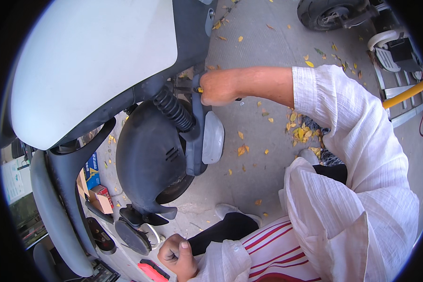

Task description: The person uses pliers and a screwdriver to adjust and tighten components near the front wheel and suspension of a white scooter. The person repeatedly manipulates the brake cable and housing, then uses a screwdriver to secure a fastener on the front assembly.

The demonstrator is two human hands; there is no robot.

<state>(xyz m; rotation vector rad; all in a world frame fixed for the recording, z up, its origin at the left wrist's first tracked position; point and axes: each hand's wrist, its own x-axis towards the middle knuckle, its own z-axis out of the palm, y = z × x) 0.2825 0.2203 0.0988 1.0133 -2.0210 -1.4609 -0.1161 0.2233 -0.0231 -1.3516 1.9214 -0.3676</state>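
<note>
My right hand (219, 87) is closed around a black-and-yellow tool handle (200, 90), at the scooter's rear swingarm just behind the shock absorber (174, 109). The fist hides most of the tool, and I cannot make out its kind. Below the fist, the grey swingarm (196, 145) runs down beside a silver-grey cover (213, 137). A black rear fender (145, 145) arches over the wheel. My left hand (177, 256) is curled into a fist near my lap, its thumb across the fingers and nothing showing in it. It is apart from the scooter.
The scooter's large white body panel (94, 61) fills the upper left, with a grey seat (56, 216) below it. An opened cardboard box (101, 199) and a red-and-black case (153, 271) lie nearby. Yellow leaves (301, 134) litter the concrete. Another wheel (331, 16) stands at upper right.
</note>
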